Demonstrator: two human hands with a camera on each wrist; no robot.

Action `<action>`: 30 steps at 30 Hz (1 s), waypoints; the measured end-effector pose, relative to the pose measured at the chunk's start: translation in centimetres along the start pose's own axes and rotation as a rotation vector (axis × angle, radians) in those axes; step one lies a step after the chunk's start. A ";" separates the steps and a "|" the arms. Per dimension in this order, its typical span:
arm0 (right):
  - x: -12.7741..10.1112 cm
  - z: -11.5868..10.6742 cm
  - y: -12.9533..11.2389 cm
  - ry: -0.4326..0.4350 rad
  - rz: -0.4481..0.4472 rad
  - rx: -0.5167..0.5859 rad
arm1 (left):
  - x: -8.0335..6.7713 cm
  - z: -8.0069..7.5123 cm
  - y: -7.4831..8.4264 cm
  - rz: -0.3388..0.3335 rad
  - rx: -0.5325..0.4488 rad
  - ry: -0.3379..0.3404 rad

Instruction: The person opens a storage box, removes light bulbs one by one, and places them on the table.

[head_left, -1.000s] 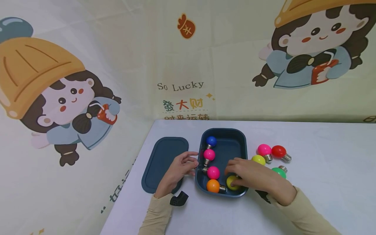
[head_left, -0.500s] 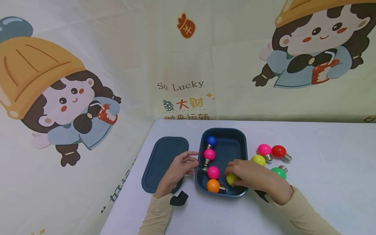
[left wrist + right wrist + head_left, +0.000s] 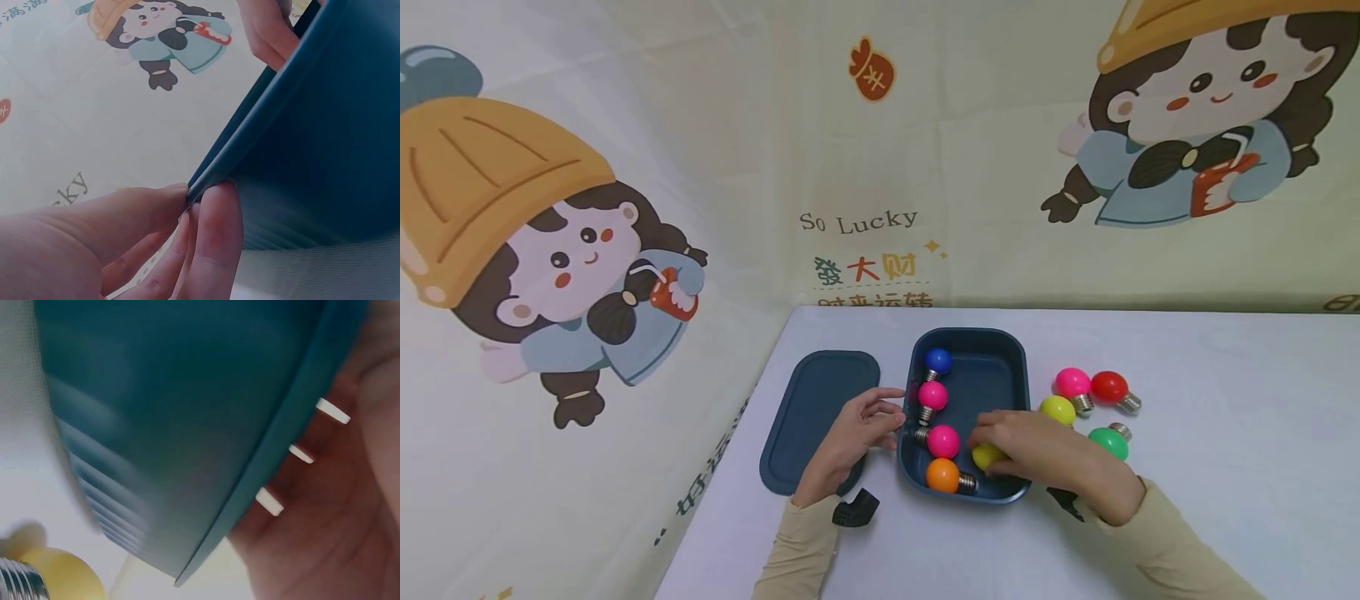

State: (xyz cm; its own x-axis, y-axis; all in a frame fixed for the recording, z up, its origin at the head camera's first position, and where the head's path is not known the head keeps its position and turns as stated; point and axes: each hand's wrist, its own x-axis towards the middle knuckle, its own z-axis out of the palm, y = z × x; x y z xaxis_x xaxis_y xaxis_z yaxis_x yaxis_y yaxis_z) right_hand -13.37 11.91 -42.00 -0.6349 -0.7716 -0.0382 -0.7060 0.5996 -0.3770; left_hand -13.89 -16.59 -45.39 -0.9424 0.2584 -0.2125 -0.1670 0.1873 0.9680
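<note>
My left hand [image 3: 867, 421] is at the left side of a dark blue box [image 3: 1015, 358]. In the left wrist view its thumb and fingers [image 3: 215, 231] pinch the box's rim [image 3: 250, 137]. My right hand [image 3: 1037, 446] reaches over the right wall and holds a yellow light bulb [image 3: 987, 457] low in the front right of the box; the bulb's base is hidden. Along the left side inside lie a blue bulb [image 3: 938, 360] and two pink bulbs [image 3: 932, 395], with an orange bulb [image 3: 943, 476] in the front left corner.
A dark blue lid [image 3: 820, 408] lies flat to the box's left. On the table to its right are a pink bulb [image 3: 1072, 382], a red bulb [image 3: 1109, 387], another yellow bulb [image 3: 1057, 409] and a green bulb [image 3: 1108, 443]. A printed cloth [image 3: 1000, 167] hangs behind.
My right thumb has shifted from the top of the yellow bulb toward its near side, and the hand now covers more of it. The left hand stays at the rim.
</note>
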 end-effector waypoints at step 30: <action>-3.2 -2.3 -0.3 0.271 -0.063 -0.085 | -0.1 0.1 -0.1 -0.002 -0.007 0.001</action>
State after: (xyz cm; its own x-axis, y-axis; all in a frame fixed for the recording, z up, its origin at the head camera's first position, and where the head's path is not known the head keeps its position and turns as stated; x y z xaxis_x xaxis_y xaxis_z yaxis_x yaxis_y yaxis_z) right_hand -11.83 14.70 -39.69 -0.6414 -0.7300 0.2361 -0.7634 0.5765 -0.2914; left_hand -13.75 -16.58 -45.47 -0.9423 0.2575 -0.2140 -0.1705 0.1812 0.9686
